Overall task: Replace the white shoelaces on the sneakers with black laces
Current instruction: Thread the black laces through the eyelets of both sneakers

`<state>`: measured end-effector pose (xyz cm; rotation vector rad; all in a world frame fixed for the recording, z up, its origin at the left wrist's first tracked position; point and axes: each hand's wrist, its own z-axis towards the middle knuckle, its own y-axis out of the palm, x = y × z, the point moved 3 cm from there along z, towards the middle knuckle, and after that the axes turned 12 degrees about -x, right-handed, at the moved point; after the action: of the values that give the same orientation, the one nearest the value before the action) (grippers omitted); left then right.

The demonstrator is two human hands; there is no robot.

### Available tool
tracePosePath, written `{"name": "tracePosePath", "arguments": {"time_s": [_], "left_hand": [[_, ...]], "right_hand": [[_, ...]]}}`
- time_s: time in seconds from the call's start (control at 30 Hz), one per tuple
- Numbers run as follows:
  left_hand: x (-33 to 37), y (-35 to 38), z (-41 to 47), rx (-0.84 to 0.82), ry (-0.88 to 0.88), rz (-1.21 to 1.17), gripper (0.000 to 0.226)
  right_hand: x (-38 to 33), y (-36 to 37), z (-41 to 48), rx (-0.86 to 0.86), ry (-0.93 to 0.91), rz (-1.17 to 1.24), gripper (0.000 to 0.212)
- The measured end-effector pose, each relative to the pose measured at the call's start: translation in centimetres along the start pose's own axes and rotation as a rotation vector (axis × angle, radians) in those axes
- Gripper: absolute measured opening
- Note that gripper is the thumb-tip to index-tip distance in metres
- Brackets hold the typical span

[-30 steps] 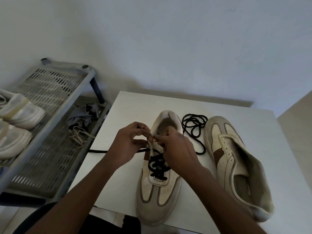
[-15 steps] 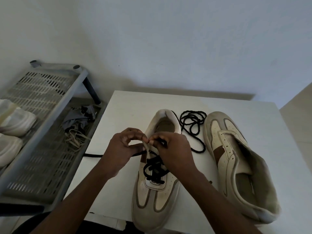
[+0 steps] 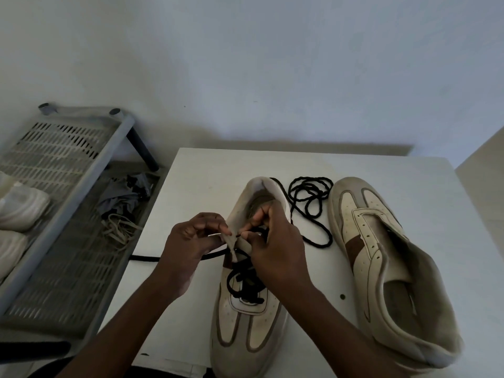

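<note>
White counter (image 3: 207,175). At 6 o'clock, a sneaker (image 3: 253,331), heel toward 12, half-threaded with a black lace (image 3: 240,279). At 3, a second sneaker (image 3: 381,241) tipped on its side. Between their far ends, a coiled lace (image 3: 308,203). Shelf (image 3: 68,255) at 9 bears white shoes (image 3: 21,208), cloth (image 3: 122,197) and pale laces (image 3: 120,230).

open tabletop (image 3: 212,170) runs along the far strip under the wall (image 3: 245,77) and down the left side, crossed only by the threaded black lace (image 3: 144,258) trailing over the left edge. the left hand (image 3: 191,241) and right hand (image 3: 275,249) crowd the laced sneaker (image 3: 245,323). a loose black lace (image 3: 308,197) clutters the far gap before the unlaced sneaker (image 3: 381,255); a grey rack (image 3: 68,268) flanks the tabletop's left edge.
</note>
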<state>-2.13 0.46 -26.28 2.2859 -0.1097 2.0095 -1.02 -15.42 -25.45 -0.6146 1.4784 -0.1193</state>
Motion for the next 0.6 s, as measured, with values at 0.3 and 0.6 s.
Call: {"name": "tracePosePath", "arguments": {"time_s": [0.3, 0.6], "left_hand": [[-0.25, 0.15, 0.06, 0.003, -0.016, 0.023, 0.013], [-0.03, 0.53, -0.19, 0.023, -0.005, 0.105, 0.031]], "right_hand": [[-0.04, 0.43, -0.24, 0.048, -0.036, -0.102, 0.023], [-0.19, 0.66, -0.36, 0.136, -0.060, -0.137, 0.027]]}}
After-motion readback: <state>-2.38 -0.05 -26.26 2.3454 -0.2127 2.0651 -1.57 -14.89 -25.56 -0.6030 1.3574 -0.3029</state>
